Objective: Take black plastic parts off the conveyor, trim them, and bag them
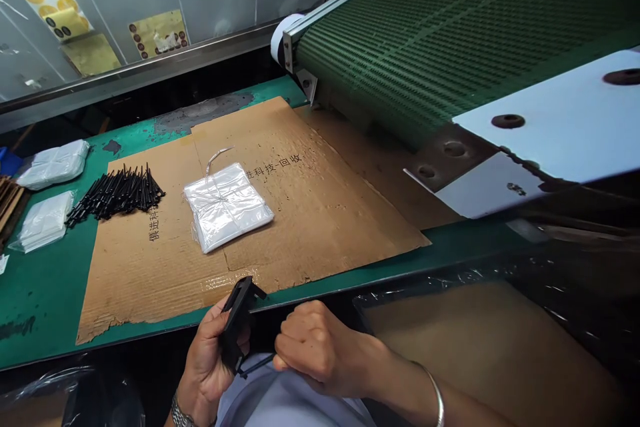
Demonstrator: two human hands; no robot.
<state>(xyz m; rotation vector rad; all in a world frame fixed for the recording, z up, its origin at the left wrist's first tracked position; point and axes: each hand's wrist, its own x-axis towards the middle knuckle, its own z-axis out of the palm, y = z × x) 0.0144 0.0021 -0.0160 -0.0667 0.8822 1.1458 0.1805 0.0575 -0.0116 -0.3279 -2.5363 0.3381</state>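
Head view is showing both hands working low at the near edge of the green-topped table point(45, 294). The left hand point(207, 357) is curling around a flat black plastic piece point(235, 324), with its fingers closed on the lower half, and is holding it upright just off the table edge. The right hand point(313, 347) is balling into a tight fist just beside it. Its fingertips are pinching the end of a thin black plastic pin point(256, 365) that is reaching across to the bottom of the piece. Further up the table, a worn brown cardboard sheet point(310, 214) is lying flat and carrying a tied stack of clear plastic bags point(227, 207). A loose pile of black pins point(117, 194) is lying across its left edge. A green ribbed conveyor belt point(425, 34) is sloping in at the right.
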